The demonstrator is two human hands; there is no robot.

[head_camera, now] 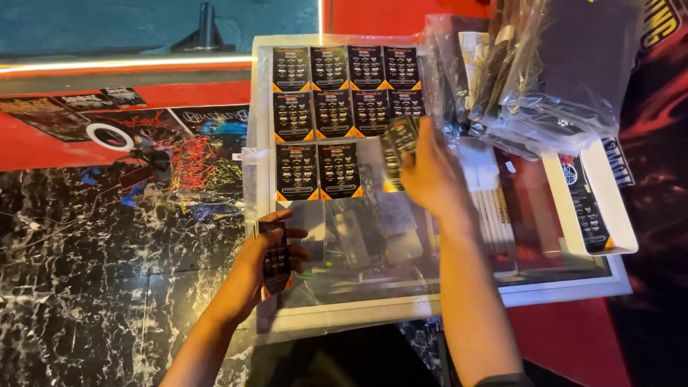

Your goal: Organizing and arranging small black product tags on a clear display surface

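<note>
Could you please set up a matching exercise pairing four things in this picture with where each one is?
Things:
1. Small stack of black cards with orange corners
2. Single black card with orange corners
3. Pile of clear plastic sleeves
4. White ring-shaped mark

Places:
A. On the red surface at far left
B. Held by the left hand, low over the glass top
C. Heaped at the upper right of the white-framed glass counter
D. Held by the right hand, beside the rows of laid-out cards

Pairs: 1-B, 2-D, 3-C, 4-A
</note>
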